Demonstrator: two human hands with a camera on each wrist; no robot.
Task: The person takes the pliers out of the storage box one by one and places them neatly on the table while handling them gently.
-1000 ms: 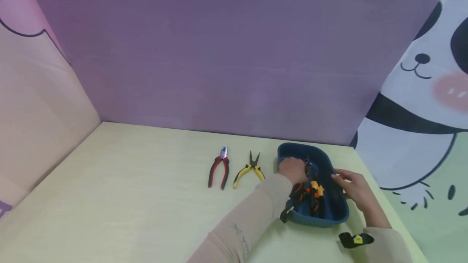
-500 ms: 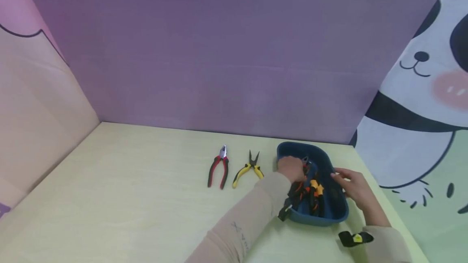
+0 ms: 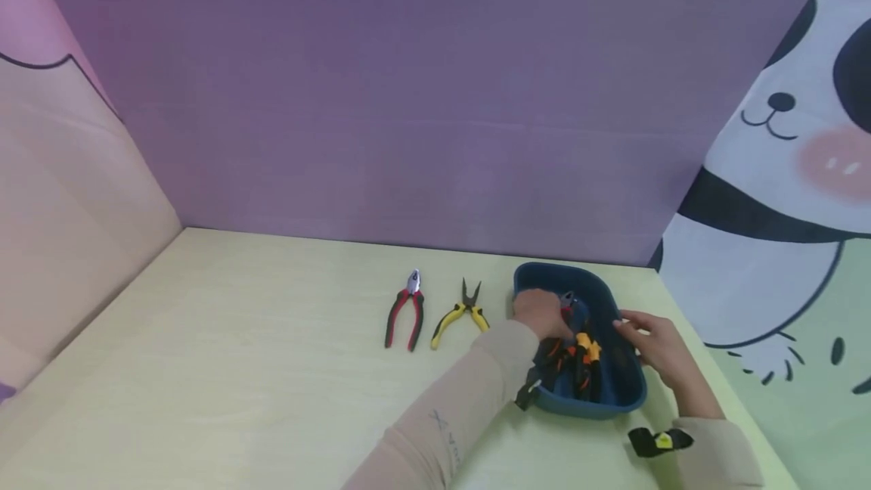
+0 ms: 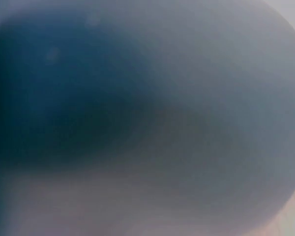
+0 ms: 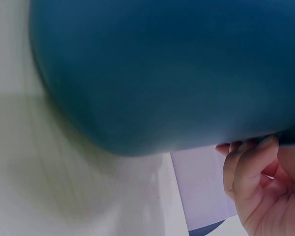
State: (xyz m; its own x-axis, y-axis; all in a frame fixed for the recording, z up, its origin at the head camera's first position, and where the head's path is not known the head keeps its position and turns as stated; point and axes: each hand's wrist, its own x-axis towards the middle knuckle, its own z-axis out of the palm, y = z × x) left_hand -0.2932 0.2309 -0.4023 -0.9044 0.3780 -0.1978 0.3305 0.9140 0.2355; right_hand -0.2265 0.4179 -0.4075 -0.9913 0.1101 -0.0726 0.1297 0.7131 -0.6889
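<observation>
A blue plastic bin (image 3: 631, 380) stands at the right of the table, holding several pliers. My left hand (image 3: 540, 314) reaches down into its left side, back of the hand up; its fingers are hidden among the tools, so I cannot tell what they hold. Beside that hand shows a metal plier head with red (image 3: 567, 301). Pliers with orange and black handles (image 3: 587, 361) lie nearer the front of the bin. My right hand (image 3: 656, 342) pinches the bin's right rim; in the right wrist view its curled fingers (image 5: 255, 164) are at the bin's edge.
Left of the bin, red-and-black combination pliers (image 3: 406, 308) and yellow-handled long-nose pliers (image 3: 465, 312) lie apart on the pale table (image 3: 238, 354), noses toward the purple back wall (image 3: 408, 97). A panda-print panel (image 3: 769, 271) borders the right side. The left wrist view is a blur.
My left hand stays in the bin with only slight movement, and the plier head beside it shows more plainly. My right hand keeps its place on the rim. The head view has shifted a little.
</observation>
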